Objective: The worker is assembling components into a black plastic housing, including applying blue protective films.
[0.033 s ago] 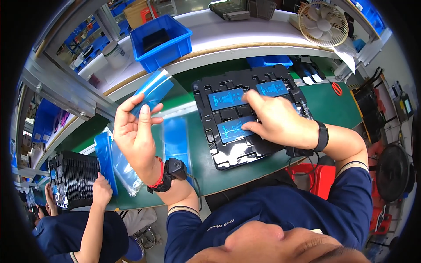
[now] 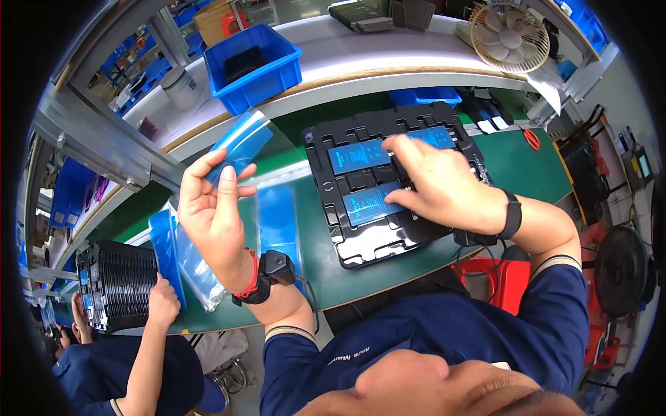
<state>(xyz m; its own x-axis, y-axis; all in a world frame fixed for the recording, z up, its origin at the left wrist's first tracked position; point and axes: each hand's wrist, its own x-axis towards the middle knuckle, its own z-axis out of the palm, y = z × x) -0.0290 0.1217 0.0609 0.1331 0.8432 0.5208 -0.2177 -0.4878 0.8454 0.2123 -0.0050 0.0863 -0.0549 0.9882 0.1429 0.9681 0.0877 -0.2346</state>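
My left hand is raised above the left of the bench. It pinches a glossy sheet of clear and blue film between thumb and fingers. My right hand reaches over a black moulded plastic tray. Its index finger and thumb are spread apart, the thumb at a flat blue-labelled battery, the index fingertip by the right end of another battery. A further battery lies in the tray's far right, partly behind my hand. The curled fingers and whatever is beneath my palm are hidden.
Blue film sheets and a clear bag lie on the green bench. At left, a co-worker's hand is beside stacked black trays. A blue bin and fan stand on the shelf; orange-handled scissors lie right.
My right index finger has shifted slightly away from me over the tray. My left hand and the film stay in place.
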